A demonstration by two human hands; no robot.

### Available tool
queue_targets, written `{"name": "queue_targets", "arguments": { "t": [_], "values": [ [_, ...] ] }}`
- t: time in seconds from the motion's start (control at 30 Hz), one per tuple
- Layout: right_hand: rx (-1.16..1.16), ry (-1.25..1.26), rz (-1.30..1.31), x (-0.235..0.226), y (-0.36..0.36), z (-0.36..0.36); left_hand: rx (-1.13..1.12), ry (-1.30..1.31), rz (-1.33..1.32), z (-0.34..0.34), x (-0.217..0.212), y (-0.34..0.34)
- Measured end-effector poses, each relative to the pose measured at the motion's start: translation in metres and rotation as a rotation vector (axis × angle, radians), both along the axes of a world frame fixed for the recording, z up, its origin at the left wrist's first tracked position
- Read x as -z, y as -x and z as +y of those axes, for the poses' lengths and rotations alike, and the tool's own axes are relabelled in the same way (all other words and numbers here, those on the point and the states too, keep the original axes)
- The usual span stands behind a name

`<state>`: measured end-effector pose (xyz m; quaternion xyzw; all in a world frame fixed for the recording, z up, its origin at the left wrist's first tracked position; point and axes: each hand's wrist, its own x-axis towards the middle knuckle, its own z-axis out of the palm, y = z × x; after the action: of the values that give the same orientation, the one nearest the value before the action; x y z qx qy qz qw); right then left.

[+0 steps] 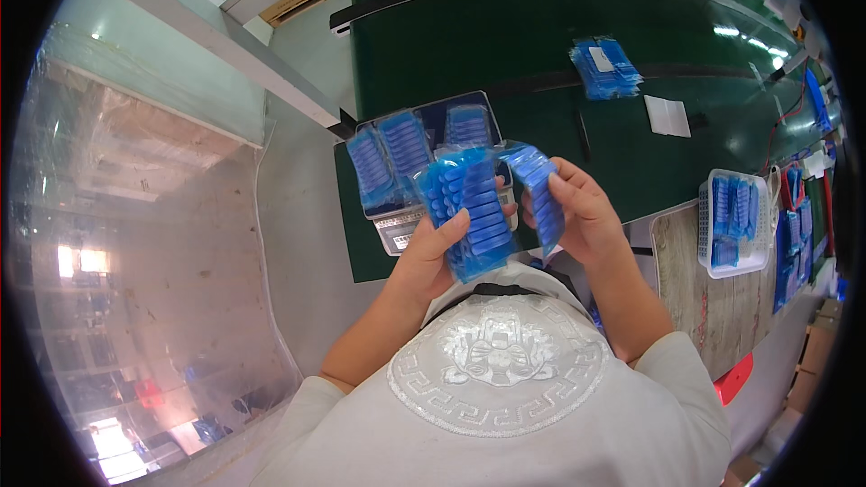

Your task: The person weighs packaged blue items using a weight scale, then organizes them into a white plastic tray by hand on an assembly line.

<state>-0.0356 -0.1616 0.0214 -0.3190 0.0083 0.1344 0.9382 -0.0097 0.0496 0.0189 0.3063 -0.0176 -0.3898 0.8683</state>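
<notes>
Left hand (428,257) and right hand (582,212) are each clamped on a blue packet strip (474,212), judged light, floppy and slick, best gripped by its edges.

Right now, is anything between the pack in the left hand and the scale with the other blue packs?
Nothing visible. The left hand holds a blue pack just above the scale; the right hand holds another pack beside it.
</notes>
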Motion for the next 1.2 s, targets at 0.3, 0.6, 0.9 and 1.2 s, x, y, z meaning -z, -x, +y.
{"name": "queue_targets", "arguments": {
  "t": [0.3, 0.6, 0.9, 1.2],
  "values": [
    [0.108, -0.006, 0.032, 0.015, 0.0, 0.002, -0.096, 0.001, 0.083, -0.005, -0.006, 0.001],
    [0.137, 0.104, 0.066, 0.003, 0.001, 0.017, -0.141, -0.052, 0.033, -0.006, -0.002, 0.004],
    [0.208, 0.47, 0.125, 0.021, 0.004, 0.036, -0.221, -0.259, 0.024, -0.009, -0.001, 0.009],
    [0.219, 0.531, 0.094, 0.016, 0.007, 0.044, -0.211, -0.275, -0.029, -0.008, 0.008, 0.008]
  ]
}}
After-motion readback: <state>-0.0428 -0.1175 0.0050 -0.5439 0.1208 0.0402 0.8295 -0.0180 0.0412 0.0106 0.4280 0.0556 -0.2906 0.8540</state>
